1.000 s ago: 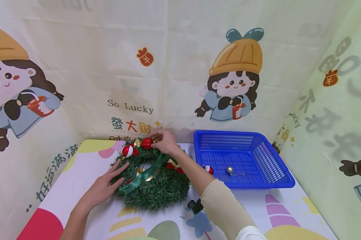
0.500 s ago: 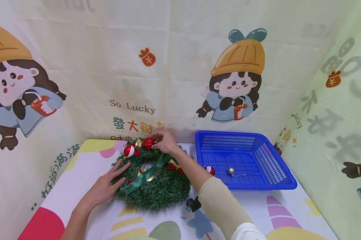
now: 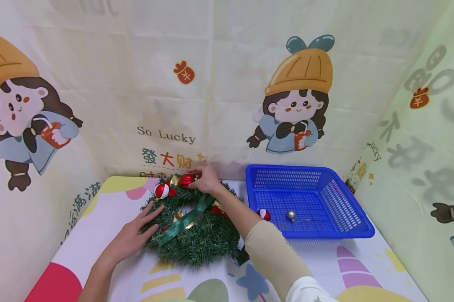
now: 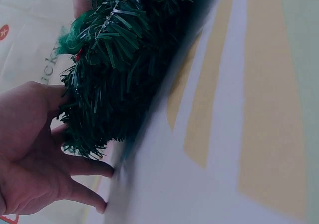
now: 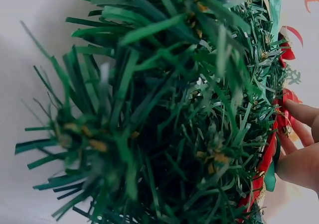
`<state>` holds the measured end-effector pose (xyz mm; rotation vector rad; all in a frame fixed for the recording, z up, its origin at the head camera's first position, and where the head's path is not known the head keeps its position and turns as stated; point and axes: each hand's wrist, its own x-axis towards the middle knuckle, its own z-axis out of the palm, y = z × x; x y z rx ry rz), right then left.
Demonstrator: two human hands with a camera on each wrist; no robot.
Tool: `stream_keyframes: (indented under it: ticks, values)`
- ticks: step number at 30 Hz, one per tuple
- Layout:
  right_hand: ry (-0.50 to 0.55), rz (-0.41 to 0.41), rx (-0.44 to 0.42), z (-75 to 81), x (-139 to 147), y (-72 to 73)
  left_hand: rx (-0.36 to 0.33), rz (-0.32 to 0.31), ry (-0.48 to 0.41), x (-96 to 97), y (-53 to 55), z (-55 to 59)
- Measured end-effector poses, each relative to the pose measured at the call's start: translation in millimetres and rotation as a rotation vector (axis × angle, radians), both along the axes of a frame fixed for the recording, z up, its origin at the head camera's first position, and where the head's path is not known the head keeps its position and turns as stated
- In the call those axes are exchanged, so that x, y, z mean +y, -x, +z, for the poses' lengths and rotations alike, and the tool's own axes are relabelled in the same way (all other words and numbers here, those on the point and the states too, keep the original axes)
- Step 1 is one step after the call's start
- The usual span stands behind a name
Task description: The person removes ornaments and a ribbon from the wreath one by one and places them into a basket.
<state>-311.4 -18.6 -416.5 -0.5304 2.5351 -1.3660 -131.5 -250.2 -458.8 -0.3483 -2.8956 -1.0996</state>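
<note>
A green Christmas wreath [image 3: 196,247] lies on the table, crossed by a dark green ribbon [image 3: 185,226]. My left hand [image 3: 130,237] rests against its left side, fingers spread; the left wrist view has two fingertips [image 4: 102,206] down at the tabletop. At the wreath's far edge, my right hand [image 3: 207,180] pinches a ribbed red ball ornament [image 3: 186,180]. Thumb and fingers [image 5: 299,109] meet that red ball at the wreath's face in the right wrist view. Just left of it sits a red-and-white ball [image 3: 161,191]. A red bow [image 3: 218,209] shows partly behind my right forearm.
To the right stands a blue plastic basket [image 3: 310,167], holding a small silvery-gold ball [image 3: 290,215] and a red-and-white ball [image 3: 264,214]. Printed cloth walls [image 3: 227,126] rise close behind the wreath and on both sides. A patterned cloth [image 3: 287,268] covers the table.
My right hand and forearm have shifted very slightly, with the fingers still at the red ball. The left hand and the wreath stay in place.
</note>
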Motion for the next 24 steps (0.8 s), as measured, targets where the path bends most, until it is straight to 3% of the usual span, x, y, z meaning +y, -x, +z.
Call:
stream_keyframes:
  ticks: [24]
  values:
    - [0.003, -0.013, 0.019, 4.4, -0.1, -0.9, 0.011, -0.003, -0.004, -1.0, -1.1, 0.6]
